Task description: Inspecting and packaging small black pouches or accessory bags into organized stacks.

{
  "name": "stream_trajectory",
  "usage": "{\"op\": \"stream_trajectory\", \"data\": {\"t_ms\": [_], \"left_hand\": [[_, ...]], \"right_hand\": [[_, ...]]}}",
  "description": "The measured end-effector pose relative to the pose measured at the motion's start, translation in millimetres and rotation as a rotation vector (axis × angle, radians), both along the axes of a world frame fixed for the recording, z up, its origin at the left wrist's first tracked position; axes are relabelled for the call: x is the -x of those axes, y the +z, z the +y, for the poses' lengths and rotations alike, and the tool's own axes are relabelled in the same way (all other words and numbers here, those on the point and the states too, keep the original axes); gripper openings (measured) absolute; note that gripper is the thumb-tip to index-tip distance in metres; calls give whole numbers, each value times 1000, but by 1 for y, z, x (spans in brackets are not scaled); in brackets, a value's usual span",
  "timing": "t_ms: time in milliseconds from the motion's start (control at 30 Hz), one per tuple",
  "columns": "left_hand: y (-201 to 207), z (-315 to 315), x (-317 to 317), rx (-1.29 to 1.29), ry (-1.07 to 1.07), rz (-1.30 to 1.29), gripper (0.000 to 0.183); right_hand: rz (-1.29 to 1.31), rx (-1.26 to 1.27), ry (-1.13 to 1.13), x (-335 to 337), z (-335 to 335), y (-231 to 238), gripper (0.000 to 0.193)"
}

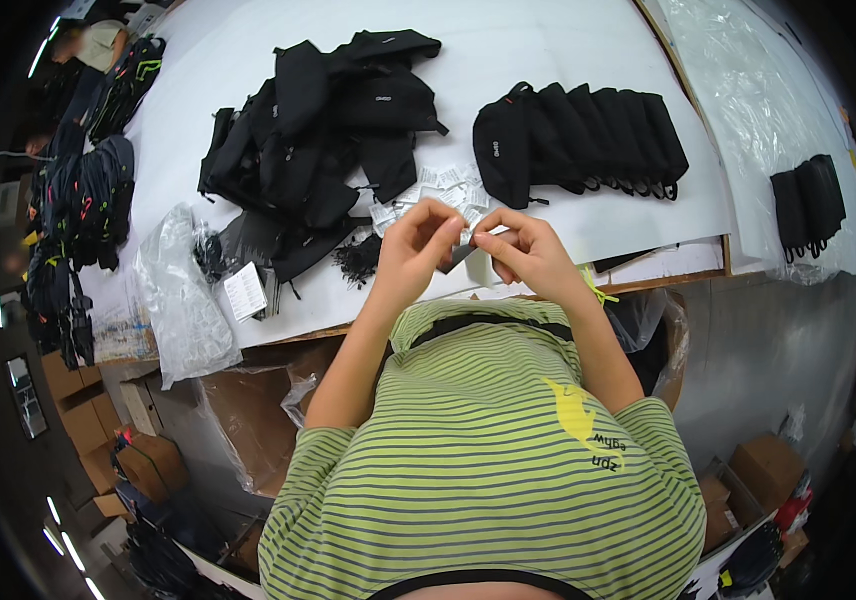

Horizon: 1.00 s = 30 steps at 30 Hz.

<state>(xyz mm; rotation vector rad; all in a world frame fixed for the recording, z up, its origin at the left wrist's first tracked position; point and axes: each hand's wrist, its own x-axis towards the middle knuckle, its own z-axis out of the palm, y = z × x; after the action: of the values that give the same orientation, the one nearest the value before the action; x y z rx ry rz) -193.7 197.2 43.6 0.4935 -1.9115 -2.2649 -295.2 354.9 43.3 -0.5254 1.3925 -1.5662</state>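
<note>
My left hand and my right hand meet above the near edge of the white table. Between their fingertips they pinch a small grey-white paper tag. Just beyond them lies a heap of several small white packets. A loose pile of black pouches is to the left of that heap. A neat overlapping row of black pouches lies to its right.
A clear plastic bag hangs over the table's left edge beside a white label card. Another small stack of black pouches rests on plastic sheeting at the right. Cardboard boxes stand under the table, and dark bags hang at far left.
</note>
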Motion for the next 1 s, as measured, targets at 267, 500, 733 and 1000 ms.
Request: {"op": "stream_trajectory", "data": {"t_ms": [267, 500, 733, 1000], "left_hand": [[-86, -29, 171, 773, 58, -72, 35], [-97, -31, 224, 1031, -55, -156, 34], [-50, -28, 132, 507, -314, 259, 22], [-12, 8, 22, 358, -15, -162, 10]], "right_hand": [[13, -103, -269, 25, 35, -14, 13], [34, -103, -357, 20, 62, -20, 15], [114, -165, -447, 14, 56, -4, 11], [609, -291, -348, -5, 21, 11, 10]]}}
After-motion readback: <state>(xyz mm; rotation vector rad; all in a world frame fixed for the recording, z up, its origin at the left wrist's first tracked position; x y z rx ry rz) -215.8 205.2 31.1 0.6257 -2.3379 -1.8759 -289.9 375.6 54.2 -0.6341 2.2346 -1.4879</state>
